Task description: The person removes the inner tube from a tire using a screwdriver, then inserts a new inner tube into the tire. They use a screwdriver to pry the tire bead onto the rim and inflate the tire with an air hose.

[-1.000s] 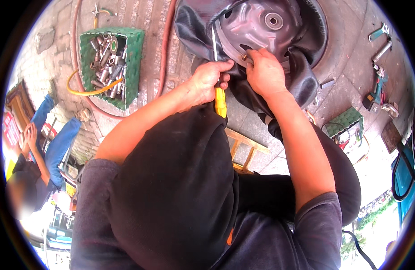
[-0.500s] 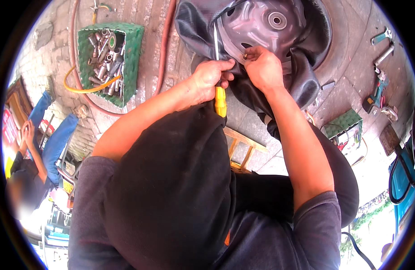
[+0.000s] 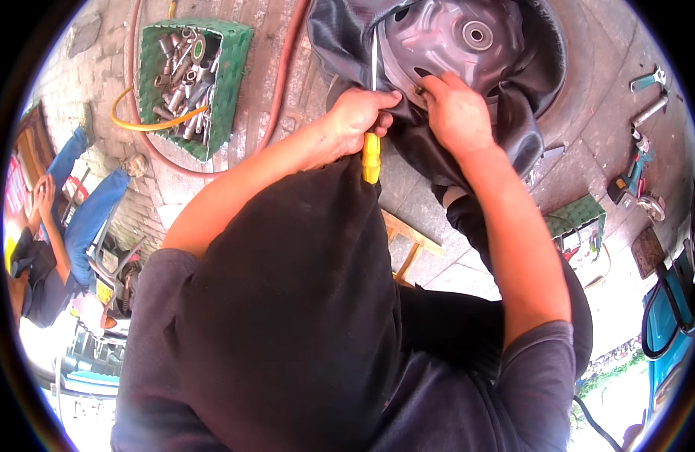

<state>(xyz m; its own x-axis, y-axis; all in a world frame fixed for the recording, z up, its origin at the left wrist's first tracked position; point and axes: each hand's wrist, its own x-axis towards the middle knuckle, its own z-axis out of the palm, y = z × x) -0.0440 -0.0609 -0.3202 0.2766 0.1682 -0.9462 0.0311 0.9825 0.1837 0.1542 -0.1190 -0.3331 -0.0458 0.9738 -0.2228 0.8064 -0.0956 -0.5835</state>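
Observation:
A grey metal wheel rim (image 3: 449, 45) lies in front of me with a shiny black inner tube (image 3: 332, 34) bunched loosely around it. My left hand (image 3: 356, 120) is closed around a screwdriver (image 3: 371, 158), its yellow handle toward me and its steel shaft pointing away over the tube. The left thumb stretches toward the rim. At the rim's near edge my right hand (image 3: 457, 113) pinches a small brass-coloured piece (image 3: 419, 90), which looks like the tube's valve stem. The fingers cover most of it.
At left stands a green woven basket (image 3: 231, 90) of sockets and wrenches, near a red hose (image 3: 281, 75). A cordless power tool (image 3: 632, 177) lies at right, beyond another green basket (image 3: 577, 215). A wooden stool (image 3: 411, 241) is below; a seated person (image 3: 50, 241) is far left.
The view has shifted slightly, so the rim and hands appear farther right and the basket higher. Both hands keep their holds; the right fingers have moved a little at the brass-coloured piece.

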